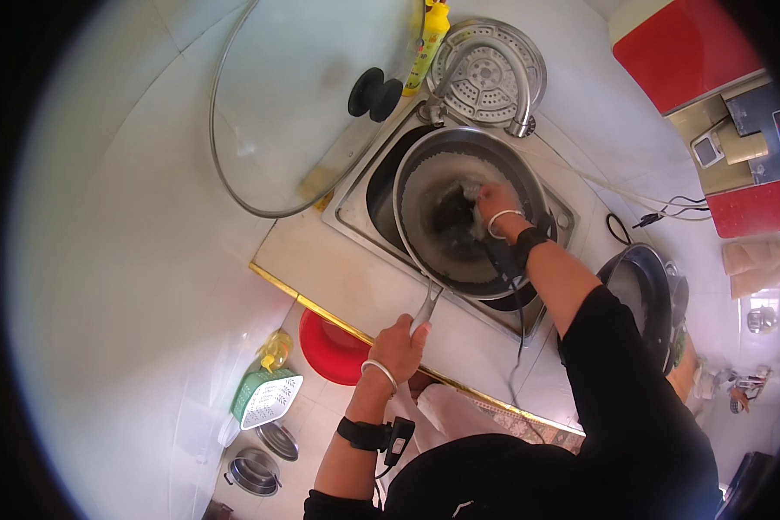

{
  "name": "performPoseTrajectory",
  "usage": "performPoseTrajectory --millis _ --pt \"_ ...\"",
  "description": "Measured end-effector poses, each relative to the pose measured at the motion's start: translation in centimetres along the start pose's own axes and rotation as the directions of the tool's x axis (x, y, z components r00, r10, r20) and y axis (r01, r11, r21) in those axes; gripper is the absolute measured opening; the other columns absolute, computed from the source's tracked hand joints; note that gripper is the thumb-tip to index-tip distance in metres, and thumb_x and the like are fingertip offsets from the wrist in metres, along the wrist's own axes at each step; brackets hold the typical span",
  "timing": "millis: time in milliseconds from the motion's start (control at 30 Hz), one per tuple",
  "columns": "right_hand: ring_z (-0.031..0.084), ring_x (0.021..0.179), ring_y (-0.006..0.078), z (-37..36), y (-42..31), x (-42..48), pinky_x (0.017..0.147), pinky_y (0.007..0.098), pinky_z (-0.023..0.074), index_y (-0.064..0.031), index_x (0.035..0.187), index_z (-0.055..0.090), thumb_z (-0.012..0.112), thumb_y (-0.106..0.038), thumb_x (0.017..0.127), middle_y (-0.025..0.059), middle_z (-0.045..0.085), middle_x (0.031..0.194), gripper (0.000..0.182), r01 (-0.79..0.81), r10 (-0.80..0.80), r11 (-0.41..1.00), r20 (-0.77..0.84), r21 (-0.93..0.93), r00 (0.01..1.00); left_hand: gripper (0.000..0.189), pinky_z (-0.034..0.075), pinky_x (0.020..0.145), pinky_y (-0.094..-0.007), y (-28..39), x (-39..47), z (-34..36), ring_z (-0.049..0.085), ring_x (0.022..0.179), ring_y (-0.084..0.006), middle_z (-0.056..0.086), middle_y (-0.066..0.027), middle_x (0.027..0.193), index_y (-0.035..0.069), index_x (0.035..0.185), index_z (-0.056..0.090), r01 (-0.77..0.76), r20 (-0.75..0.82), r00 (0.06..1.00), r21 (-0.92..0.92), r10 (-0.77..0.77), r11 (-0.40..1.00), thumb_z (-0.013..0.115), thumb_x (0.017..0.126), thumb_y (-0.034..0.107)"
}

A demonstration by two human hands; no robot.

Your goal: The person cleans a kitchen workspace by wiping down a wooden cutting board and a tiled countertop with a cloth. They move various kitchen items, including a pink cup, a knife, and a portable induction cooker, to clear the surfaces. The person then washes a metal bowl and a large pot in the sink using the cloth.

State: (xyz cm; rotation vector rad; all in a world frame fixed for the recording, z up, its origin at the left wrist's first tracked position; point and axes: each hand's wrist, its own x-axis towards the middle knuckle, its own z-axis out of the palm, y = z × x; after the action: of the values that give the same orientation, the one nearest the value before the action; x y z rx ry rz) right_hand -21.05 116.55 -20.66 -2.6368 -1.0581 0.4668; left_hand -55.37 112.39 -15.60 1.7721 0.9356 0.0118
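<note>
A large dark wok point(419, 185) rests over the stainless steel sink point(357, 218), its inside coated with murky, greyish wetness around a dark centre. My left hand point(395, 351) is wrapped around its metal handle point(426, 311) at the counter's front edge. Down inside the wok, my right hand point(497, 198) grips a pale scrubber point(473, 188) against the inner surface. Motion blur hides the scrubber's exact shape. Above the wok arches a metal faucet point(525, 84), with a round perforated steamer plate point(474, 97) leaning behind it.
A glass lid point(279, 110) stands at the upper left, beside a yellow bottle point(428, 49). Another dark pan point(643, 292) lies right of the sink. Under the counter edge are a red basin point(328, 354), a green-and-white basket point(270, 398) and a metal pot point(253, 471). Cords point(669, 211) hang at right.
</note>
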Motion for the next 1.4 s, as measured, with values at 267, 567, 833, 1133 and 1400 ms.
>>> performPoseTrajectory --millis 267,567,833,1133,1400 --pt "0.059 0.089 0.0352 2.4 -9.6 -5.2 0.078 0.0394 0.0484 -0.0082 0.099 0.058 0.058 -0.007 0.075 0.0169 0.060 0.101 0.024 0.661 -0.675 0.722 -0.003 0.207 0.738 0.026 0.046 0.043 -0.0325 0.5 2.7 -0.7 0.059 0.049 -0.0186 0.056 -0.0129 0.061 -0.002 0.101 0.043 0.287 0.363 0.930 -0.615 -0.059 0.734 0.052 0.090 0.019" --pt "0.042 0.119 0.0233 -5.4 -3.6 3.0 0.094 0.0497 0.0366 -0.0150 0.115 0.054 0.065 -0.009 0.069 0.0052 0.048 0.118 0.048 0.623 -0.744 0.354 0.194 -0.698 0.640 0.021 0.037 0.033 -0.0326 0.2 4.2 2.1 0.046 0.034 -0.0167 0.047 -0.0080 0.050 0.001 0.089 0.041 0.121 0.190 0.981 -0.387 -0.050 0.914 0.052 0.088 0.018" --pt "0.051 0.106 0.0306 -8.0 1.5 3.0 0.078 0.0411 0.0514 -0.0129 0.110 0.053 0.057 -0.004 0.078 0.0117 0.045 0.115 0.033 0.245 -0.324 0.771 -0.030 -0.587 0.946 0.023 0.036 0.033 -0.0329 -0.4 4.5 2.7 0.046 0.034 -0.0177 0.047 -0.0091 0.050 0.001 0.087 0.039 0.096 0.178 0.984 -0.401 -0.025 0.911 0.053 0.089 0.019" --pt "0.063 0.086 0.0353 -7.2 1.2 7.0 0.074 0.0449 0.0516 -0.0079 0.101 0.056 0.058 -0.018 0.083 0.0167 0.065 0.091 0.021 0.143 -0.235 0.836 -0.111 -0.529 0.965 0.025 0.036 0.032 -0.0302 -2.8 4.6 5.1 0.044 0.036 -0.0136 0.046 -0.0046 0.051 0.004 0.084 0.040 -0.077 0.025 0.996 -0.346 0.091 0.935 0.053 0.091 0.024" --pt "0.064 0.090 0.0339 -6.0 6.9 1.3 0.077 0.0428 0.0525 -0.0028 0.087 0.067 0.058 -0.016 0.085 0.0211 0.065 0.097 0.016 -0.144 0.132 0.800 -0.063 -0.582 0.989 0.025 0.035 0.032 -0.0287 0.9 3.6 3.0 0.043 0.037 -0.0122 0.046 -0.0030 0.052 0.004 0.083 0.041 0.208 0.241 0.967 -0.541 -0.086 0.815 0.052 0.091 0.026"
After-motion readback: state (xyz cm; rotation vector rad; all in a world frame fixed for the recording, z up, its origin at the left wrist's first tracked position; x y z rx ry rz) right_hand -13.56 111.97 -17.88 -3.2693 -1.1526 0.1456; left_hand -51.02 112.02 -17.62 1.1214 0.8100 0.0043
